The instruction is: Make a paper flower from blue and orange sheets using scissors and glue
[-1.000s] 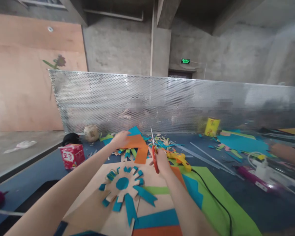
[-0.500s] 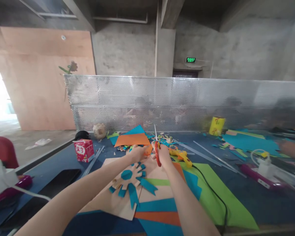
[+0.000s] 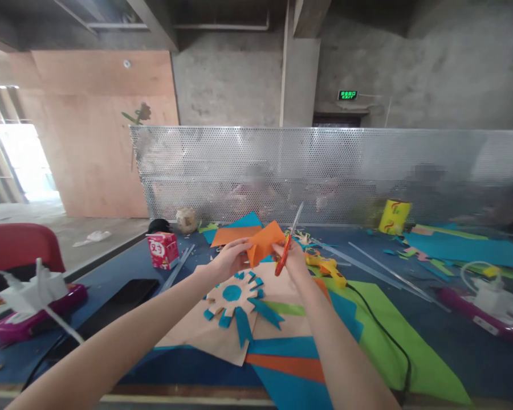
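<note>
Between my hands, above the table, is a folded piece of orange paper (image 3: 265, 240). My left hand (image 3: 232, 257) is closed on its left edge. My right hand (image 3: 293, 259) holds red-handled scissors (image 3: 284, 254), blades pointing up and away, and its fingertips touch the paper's right edge. Below lies a beige and blue paper rosette (image 3: 232, 294) with two blue ribbon tails, resting on beige sheets (image 3: 205, 339). Just right of my right hand is a yellow glue gun (image 3: 327, 266) with a black cord. Another orange sheet (image 3: 228, 235) lies behind my left hand.
A pink box (image 3: 163, 250) and black phone (image 3: 141, 290) are on the left. Green paper (image 3: 393, 324), clear glue sticks (image 3: 361, 266), a yellow can (image 3: 394, 217) and a purple power strip (image 3: 474, 313) are on the right. A perforated metal divider (image 3: 325, 171) spans the back.
The orange paper has been raised and now shows folded between both hands. The scissors have tilted to the right. The whole view has shifted, so things appear further right.
</note>
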The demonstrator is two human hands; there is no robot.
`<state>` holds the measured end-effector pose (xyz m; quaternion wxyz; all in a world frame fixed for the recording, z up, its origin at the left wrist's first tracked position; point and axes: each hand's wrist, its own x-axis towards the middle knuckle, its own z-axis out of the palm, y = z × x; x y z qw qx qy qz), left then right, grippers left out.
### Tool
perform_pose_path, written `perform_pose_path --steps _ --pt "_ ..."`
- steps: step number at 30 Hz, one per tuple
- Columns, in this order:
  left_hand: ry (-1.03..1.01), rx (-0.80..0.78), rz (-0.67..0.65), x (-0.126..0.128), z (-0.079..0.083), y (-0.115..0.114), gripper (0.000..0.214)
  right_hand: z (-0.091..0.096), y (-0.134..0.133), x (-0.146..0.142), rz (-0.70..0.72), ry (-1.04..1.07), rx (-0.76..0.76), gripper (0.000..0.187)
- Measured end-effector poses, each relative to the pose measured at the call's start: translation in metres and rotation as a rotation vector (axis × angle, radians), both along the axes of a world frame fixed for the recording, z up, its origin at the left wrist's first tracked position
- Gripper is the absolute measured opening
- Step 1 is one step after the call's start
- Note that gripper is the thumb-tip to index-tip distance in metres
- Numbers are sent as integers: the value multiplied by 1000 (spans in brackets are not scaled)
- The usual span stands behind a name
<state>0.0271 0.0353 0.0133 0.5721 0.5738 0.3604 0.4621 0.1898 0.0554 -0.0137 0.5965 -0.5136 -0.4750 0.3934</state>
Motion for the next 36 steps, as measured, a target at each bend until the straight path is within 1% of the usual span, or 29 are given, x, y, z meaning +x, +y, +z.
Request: perform_pose_path --steps 2,4,7,10,12,13,16,17,18,20,21,23,26,29,31,33,36 --pt "-94 -91 -46 -2 -1 -7 22 3 -2 -1 -29 2 22 15" --pt "-136 -167 -21 -6 -1 -11 21 6 -4 2 -74 1 69 15" --pt "-64 -255 33 -16 0 -15 22 9 -7 8 -151 -8 159 26" --pt "49 -308 -8 -25 1 -18 27 10 -8 12 -182 -21 221 30" --pt "140 -277 10 -27 0 -18 28 11 -8 12 -160 -33 229 32" --pt "186 -239 54 -27 0 -18 29 12 -9 12 -138 -42 225 34" --pt "294 -36 223 -20 -4 -13 37 16 -13 9 -51 -98 212 39" --pt "310 52 243 -18 -5 -12 36 18 -15 7 -21 -123 209 41" --pt "318 137 228 -16 -7 -11 33 20 -17 5 6 -150 208 42" --pt "316 251 145 -14 -10 -11 27 23 -22 1 56 -199 206 42" --pt "306 269 119 -14 -11 -12 25 23 -25 -1 78 -219 206 41" --pt "271 245 137 -16 -12 -14 24 23 -28 -5 118 -243 210 38" --pt "195 178 234 -24 -14 -16 18 19 -30 -8 173 -252 207 34" --pt "65 157 326 -32 -16 -12 21 14 -30 -6 203 -271 187 32" --pt "-45 165 408 -37 -17 -7 26 10 -31 -5 227 -280 143 33" --pt "-123 183 472 -40 -17 -3 29 8 -33 -5 283 -280 59 35" --pt "-209 190 521 -43 -17 1 30 7 -36 -8 378 -329 -28 37"
